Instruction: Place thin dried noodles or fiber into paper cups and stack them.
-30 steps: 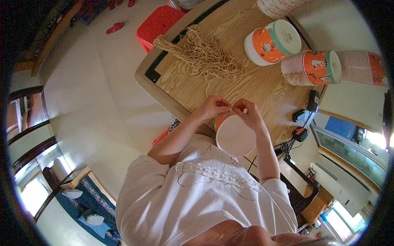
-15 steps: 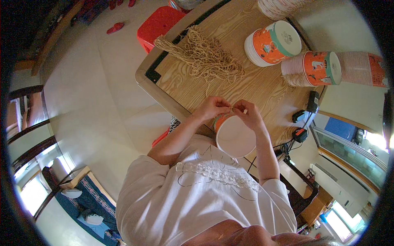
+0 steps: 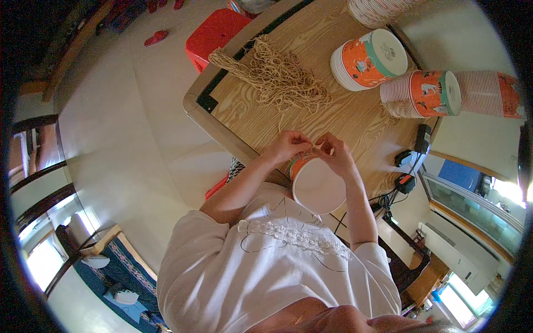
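Note:
An orange paper cup (image 3: 316, 183) with a white inside rests against my chest at the near edge of the wooden table (image 3: 355, 119). My left hand (image 3: 288, 147) and my right hand (image 3: 333, 154) meet just above its rim, fingers pinched on a thin tan string (image 3: 319, 145) between them. A tangled pile of the same tan string (image 3: 280, 80) lies farther out on the table.
Stacks of orange paper cups lie on their sides: one (image 3: 366, 60) at the middle, another (image 3: 449, 94) to the right. A red stool (image 3: 214, 33) stands past the table's far corner. Black chargers with cables (image 3: 408, 166) hang at the right edge.

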The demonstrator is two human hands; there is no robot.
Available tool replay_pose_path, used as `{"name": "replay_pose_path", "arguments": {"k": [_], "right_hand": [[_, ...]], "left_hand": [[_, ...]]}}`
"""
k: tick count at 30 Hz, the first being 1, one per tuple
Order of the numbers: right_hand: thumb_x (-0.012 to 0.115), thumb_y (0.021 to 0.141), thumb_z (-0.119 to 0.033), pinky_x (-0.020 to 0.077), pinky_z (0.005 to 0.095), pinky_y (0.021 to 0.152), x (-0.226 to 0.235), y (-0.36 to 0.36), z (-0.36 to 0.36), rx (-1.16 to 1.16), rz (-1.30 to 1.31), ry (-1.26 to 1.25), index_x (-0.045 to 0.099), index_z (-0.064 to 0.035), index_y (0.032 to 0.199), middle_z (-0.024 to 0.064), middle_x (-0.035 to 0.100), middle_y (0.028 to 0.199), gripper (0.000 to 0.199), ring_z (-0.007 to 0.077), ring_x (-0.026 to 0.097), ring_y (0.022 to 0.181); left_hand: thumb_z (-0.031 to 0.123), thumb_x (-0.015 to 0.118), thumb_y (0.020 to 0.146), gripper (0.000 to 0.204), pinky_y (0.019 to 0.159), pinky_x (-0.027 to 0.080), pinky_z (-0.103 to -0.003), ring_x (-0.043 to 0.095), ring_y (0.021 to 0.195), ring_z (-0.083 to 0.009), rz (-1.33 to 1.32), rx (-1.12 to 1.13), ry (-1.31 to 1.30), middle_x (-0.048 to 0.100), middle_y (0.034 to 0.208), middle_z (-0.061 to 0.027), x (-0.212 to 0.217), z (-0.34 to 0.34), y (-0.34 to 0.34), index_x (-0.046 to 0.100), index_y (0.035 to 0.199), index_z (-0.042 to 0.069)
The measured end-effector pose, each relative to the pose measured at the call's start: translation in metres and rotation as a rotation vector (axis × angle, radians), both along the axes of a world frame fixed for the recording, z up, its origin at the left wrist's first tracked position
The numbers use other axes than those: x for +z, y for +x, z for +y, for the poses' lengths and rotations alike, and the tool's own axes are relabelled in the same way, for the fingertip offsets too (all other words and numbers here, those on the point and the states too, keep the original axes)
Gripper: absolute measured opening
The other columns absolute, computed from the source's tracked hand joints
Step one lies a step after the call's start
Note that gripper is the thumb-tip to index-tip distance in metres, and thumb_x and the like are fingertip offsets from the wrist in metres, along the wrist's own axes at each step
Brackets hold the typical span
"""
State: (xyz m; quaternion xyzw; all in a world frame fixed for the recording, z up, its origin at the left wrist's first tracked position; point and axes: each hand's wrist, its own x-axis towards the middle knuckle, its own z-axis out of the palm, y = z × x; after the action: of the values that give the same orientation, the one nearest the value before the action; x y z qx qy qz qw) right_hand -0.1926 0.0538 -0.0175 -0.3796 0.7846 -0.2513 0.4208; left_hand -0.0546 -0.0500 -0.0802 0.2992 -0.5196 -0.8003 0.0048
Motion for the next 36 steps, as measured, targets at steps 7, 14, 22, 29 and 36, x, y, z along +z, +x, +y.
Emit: {"name": "replay_pose_path", "arguments": {"k": [7,14,22,29,36], "right_hand": [[0.066,0.072,-0.011,0.0384,0.0230,0.053,-0.014,-0.002,0.005,-0.003,0.003,-0.073,0.054,-0.0023,0.078,-0.0003,0.052,0.064,0.016,0.0079,0.046,0.059],[0.063,0.074,-0.009,0.0385,0.0223,0.054,-0.014,-0.002,0.006,0.001,-0.036,-0.103,0.056,-0.0023,0.078,0.0004,0.055,0.067,0.011,0.0077,0.047,0.060],[0.061,0.077,-0.013,0.0385,0.0235,0.056,-0.010,-0.007,0.006,-0.005,-0.057,-0.089,0.059,-0.0028,0.082,0.0010,0.058,0.069,0.011,0.0074,0.048,0.062],[0.060,0.079,-0.015,0.0446,0.0272,0.060,-0.012,-0.011,0.005,0.067,0.016,-0.062,0.060,-0.0022,0.081,0.0049,0.061,0.072,0.013,0.0120,0.054,0.064],[0.054,0.082,-0.012,0.0445,0.0244,0.063,-0.040,-0.041,0.007,0.003,-0.244,-0.056,0.062,0.0003,0.086,0.0035,0.060,0.073,0.015,0.0100,0.054,0.068]], "left_hand": [[0.012,0.061,0.079,0.011,0.046,0.039,-0.019,0.053,0.057,-0.0059,-0.002,0.030,0.064,0.063,0.070,-0.0029,-0.003,0.001,-0.001,0.061,0.085,0.002],[0.011,0.060,0.079,0.011,0.046,0.039,-0.019,0.052,0.056,-0.0058,0.004,0.036,0.061,0.063,0.071,-0.0033,-0.003,0.000,-0.001,0.061,0.084,0.002],[0.012,0.058,0.080,0.011,0.047,0.039,-0.019,0.052,0.056,-0.0056,0.018,0.050,0.011,0.063,0.072,-0.0026,-0.010,0.003,-0.003,0.060,0.085,0.002],[0.014,0.059,0.080,0.013,0.049,0.041,-0.019,0.053,0.059,-0.0059,0.059,0.081,0.060,0.062,0.073,-0.0029,-0.011,0.004,-0.002,0.058,0.086,0.002],[0.014,0.060,0.077,0.013,0.052,0.043,-0.021,0.054,0.060,-0.0078,-0.025,0.002,-0.002,0.060,0.070,-0.0034,-0.025,0.002,-0.006,0.061,0.083,0.002]]}}
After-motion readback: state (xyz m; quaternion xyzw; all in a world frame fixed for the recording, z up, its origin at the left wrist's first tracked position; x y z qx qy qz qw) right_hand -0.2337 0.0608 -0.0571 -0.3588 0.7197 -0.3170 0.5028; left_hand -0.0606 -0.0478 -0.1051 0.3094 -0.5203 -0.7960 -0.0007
